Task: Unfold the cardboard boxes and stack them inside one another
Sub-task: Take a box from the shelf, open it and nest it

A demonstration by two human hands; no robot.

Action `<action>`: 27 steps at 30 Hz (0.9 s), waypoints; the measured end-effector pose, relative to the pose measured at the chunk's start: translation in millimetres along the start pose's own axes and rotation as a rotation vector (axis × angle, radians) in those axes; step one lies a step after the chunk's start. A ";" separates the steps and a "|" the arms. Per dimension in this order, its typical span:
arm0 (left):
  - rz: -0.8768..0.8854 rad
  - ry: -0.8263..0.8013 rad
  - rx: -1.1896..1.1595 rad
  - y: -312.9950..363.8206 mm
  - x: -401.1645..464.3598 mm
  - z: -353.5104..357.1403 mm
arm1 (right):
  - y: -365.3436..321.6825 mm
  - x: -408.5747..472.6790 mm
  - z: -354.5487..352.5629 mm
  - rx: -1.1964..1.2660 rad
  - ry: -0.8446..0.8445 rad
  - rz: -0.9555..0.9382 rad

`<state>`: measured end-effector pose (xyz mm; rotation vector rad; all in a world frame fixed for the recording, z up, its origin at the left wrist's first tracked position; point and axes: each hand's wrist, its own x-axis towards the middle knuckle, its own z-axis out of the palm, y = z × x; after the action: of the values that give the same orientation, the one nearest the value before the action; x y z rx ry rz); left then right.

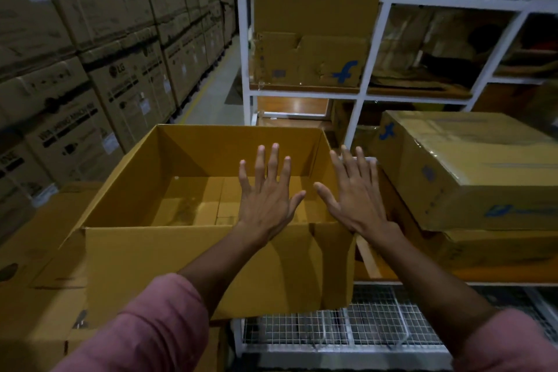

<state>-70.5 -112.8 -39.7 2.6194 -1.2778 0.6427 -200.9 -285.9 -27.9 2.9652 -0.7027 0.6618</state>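
Observation:
A large open cardboard box [157, 263] stands in front of me with its top open and a taped bottom visible inside. My left hand [267, 190] hovers over the box's right half, palm down, fingers spread, holding nothing. My right hand [354, 193] is spread the same way above the box's right wall and near corner. A flattened cardboard sheet [33, 254] lies under and to the left of the open box.
Two sealed taped boxes [471, 172] are stacked at the right. A white metal rack [374, 54] behind holds more cardboard boxes [311, 60]. A wire-mesh shelf [347, 332] sits below. A wall of stacked cartons [90, 48] lines the aisle on the left.

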 end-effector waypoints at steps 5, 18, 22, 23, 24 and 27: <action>0.049 -0.006 -0.020 50.0 40.2 -15.2 | 40.6 8.9 -28.2 0.012 0.025 0.048; 0.121 -0.075 -0.249 310.7 191.7 -6.5 | 329.1 28.2 -95.6 0.100 0.005 0.165; 0.042 -0.141 -0.234 369.9 219.3 9.5 | 408.1 33.8 -89.6 0.120 -0.109 0.235; 0.053 -0.153 -0.214 381.6 224.0 13.0 | 423.7 34.1 -86.5 0.129 -0.131 0.250; 0.067 -0.158 -0.192 391.4 228.8 17.2 | 437.5 34.1 -83.1 0.136 -0.149 0.264; 0.083 -0.173 -0.162 412.4 241.4 27.3 | 467.1 32.7 -74.1 0.157 -0.182 0.307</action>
<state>-252.7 -550.7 23.8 2.5458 -1.4283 0.3142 -406.4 -710.6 18.5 3.1192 -1.1910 0.4810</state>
